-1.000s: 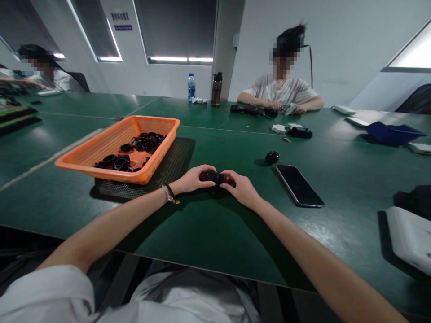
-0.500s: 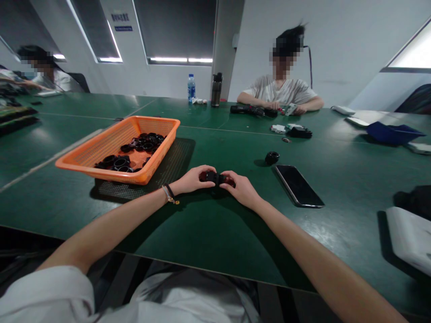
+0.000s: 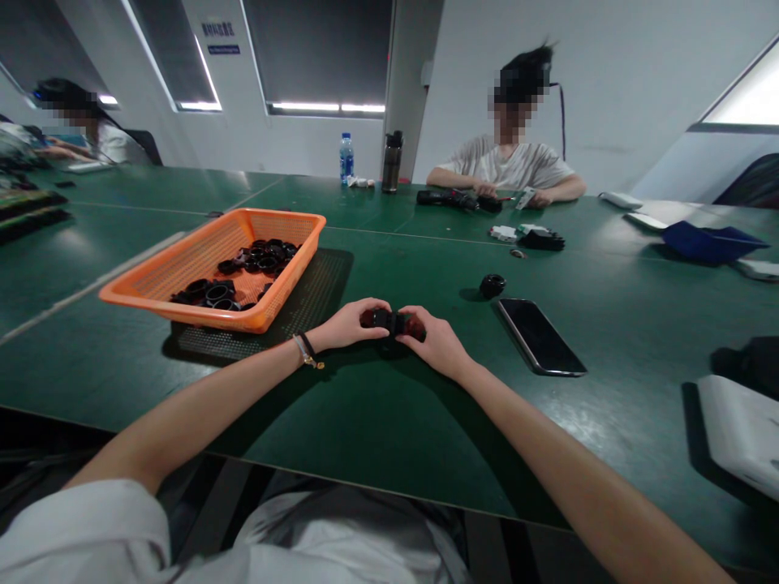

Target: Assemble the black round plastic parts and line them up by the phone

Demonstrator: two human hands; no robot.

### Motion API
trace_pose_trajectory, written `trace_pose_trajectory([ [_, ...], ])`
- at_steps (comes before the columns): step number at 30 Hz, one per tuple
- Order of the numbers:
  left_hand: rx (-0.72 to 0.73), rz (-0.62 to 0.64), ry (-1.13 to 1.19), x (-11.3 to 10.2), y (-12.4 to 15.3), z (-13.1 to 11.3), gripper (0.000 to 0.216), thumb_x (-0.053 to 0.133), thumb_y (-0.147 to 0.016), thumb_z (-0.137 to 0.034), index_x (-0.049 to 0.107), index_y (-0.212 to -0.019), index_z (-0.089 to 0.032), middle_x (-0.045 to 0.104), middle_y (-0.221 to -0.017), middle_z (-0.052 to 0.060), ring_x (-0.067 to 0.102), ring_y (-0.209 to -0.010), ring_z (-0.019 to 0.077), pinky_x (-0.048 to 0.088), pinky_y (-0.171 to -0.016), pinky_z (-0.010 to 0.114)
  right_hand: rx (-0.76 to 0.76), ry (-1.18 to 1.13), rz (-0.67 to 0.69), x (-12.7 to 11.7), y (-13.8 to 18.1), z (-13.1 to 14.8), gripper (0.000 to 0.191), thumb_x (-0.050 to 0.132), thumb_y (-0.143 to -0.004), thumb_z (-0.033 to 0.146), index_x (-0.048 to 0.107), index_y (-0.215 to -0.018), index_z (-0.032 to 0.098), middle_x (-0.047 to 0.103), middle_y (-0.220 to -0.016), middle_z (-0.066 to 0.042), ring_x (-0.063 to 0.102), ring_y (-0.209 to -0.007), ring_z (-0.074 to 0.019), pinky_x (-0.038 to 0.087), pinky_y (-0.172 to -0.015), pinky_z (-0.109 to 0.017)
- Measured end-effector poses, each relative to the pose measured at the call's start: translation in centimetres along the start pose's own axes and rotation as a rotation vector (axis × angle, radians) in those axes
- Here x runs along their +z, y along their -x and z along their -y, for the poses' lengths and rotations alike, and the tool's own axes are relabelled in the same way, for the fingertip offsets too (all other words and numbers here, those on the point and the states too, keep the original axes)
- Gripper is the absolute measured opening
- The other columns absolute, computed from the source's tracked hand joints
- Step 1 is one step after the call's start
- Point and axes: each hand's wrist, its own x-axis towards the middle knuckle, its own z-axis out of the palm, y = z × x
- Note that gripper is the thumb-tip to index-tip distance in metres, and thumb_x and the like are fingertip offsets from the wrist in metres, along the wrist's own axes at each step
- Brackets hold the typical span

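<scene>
Just above the green table, my left hand [image 3: 353, 323] and my right hand [image 3: 433, 339] meet around small black parts [image 3: 393, 322]. Each hand pinches one end between thumb and fingers, and the ends touch or lie very close in the middle. Whether they are one piece or two I cannot tell, as the fingers cover much of them. To the left stands an orange plastic basket [image 3: 261, 318] holding several black ring-shaped parts [image 3: 268, 258]. A single round black part [image 3: 492, 285] sits on the table, right of my right hand.
A smartphone [image 3: 540, 337] lies right of my hands, and a white device [image 3: 746, 430] at the far right. Across the green table [image 3: 377, 422] a person [image 3: 508, 166] handles parts. A water bottle [image 3: 346, 159], a dark bottle [image 3: 392, 162] and a blue tray [image 3: 712, 242] stand farther back.
My hands stay in nearly the same place, with the black parts still between them. The person at the far left has shifted arms and head slightly.
</scene>
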Motion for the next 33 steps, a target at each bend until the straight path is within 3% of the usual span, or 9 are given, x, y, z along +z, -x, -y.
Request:
trace_pose_trajectory([
  [33, -0.015, 0.003, 0.027, 0.04, 0.02, -0.08, 0.039, 0.066, -0.068, -0.025, 0.055, -0.104, -0.013, 0.059, -0.101, 0.007, 0.056, -0.086, 0.0154, 0.045, -0.078, 0.027, 0.032, 0.016, 0.002, 0.03, -0.10, -0.03, 0.021, 0.060, -0.076, 0.021, 0.056, -0.097, 0.018, 0.063, -0.078, -0.001, 0.057, -0.067, -0.0141, 0.045, -0.063, -0.029],
])
